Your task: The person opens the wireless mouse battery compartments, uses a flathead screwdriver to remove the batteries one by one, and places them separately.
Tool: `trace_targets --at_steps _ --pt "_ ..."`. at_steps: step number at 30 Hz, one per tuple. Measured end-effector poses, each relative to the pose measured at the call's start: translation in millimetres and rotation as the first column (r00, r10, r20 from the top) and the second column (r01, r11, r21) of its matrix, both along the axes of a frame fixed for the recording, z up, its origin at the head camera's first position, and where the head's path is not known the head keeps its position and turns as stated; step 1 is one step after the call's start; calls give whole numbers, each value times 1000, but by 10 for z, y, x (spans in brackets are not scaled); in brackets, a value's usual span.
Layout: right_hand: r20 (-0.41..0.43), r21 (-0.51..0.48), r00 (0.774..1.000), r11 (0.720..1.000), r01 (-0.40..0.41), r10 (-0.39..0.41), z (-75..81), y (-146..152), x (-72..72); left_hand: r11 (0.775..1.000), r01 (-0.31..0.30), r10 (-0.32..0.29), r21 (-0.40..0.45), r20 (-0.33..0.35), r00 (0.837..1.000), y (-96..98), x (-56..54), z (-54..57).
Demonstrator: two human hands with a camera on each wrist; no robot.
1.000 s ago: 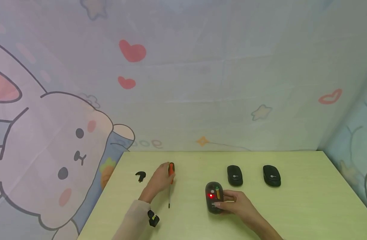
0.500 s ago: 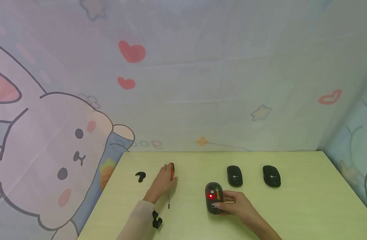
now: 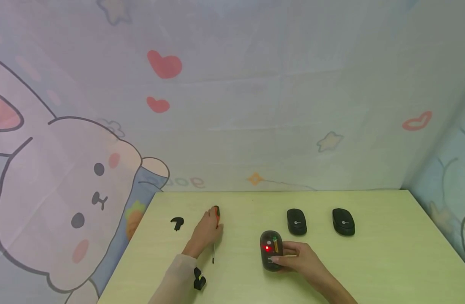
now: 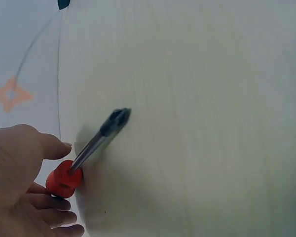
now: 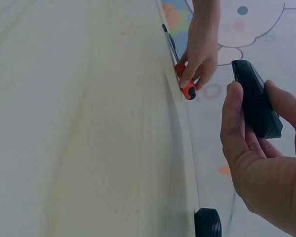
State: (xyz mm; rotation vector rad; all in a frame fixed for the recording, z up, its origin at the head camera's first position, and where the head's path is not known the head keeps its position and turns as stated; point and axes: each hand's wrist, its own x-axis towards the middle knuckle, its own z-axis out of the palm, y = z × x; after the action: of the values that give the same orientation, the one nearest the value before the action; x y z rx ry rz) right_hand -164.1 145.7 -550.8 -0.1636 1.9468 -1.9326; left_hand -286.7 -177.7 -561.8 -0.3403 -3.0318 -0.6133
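On the left of the table my left hand (image 3: 205,232) holds a screwdriver (image 3: 218,214) by its orange-and-black handle. The metal shaft points toward me. In the left wrist view, the red end of the screwdriver handle (image 4: 64,180) lies between thumb and fingers, its cross-shaped tip reaching outward. My right hand (image 3: 302,259) grips a black computer mouse (image 3: 266,258) by its right side, thumb across the face. The underside faces up, showing a glowing red light and a battery in its slot. Seen from the right wrist, the mouse (image 5: 256,101) is pinched edge-on between thumb and fingers.
Two more black mice, the nearer one (image 3: 296,222) and the other (image 3: 344,222), lie beyond my right hand. A small curved black cover (image 3: 177,223) sits left of the left hand. The pale table (image 3: 388,253) ends at a printed cloth backdrop (image 3: 232,126).
My left hand has shifted slightly right and toward me along the screwdriver, covering more of its handle. The right hand and its mouse have stayed put.
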Motion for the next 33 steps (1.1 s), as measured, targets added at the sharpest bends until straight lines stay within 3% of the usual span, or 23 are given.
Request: trace_targets --at_steps 6,16,20,25,29,33 --pt "-8 2 1000 1000 -1 1 3 1 6 999 -7 6 -33 -31 999 32 2 6" --pt "3 2 1000 1000 1 -1 30 -2 22 990 -122 116 -74 -89 989 86 -40 7" --pt "4 -8 1000 1000 0 0 24 0 32 984 -171 165 -42 -114 980 111 -57 30" --pt "10 -9 1000 1000 1 -1 10 -3 39 981 -192 193 26 -93 977 147 -67 69" --pt "11 -3 1000 1000 3 -3 9 2 47 978 -166 181 128 -117 976 153 -63 136" --pt "6 1 1000 1000 15 -15 -1 24 45 975 -121 152 186 -161 975 158 -54 282"
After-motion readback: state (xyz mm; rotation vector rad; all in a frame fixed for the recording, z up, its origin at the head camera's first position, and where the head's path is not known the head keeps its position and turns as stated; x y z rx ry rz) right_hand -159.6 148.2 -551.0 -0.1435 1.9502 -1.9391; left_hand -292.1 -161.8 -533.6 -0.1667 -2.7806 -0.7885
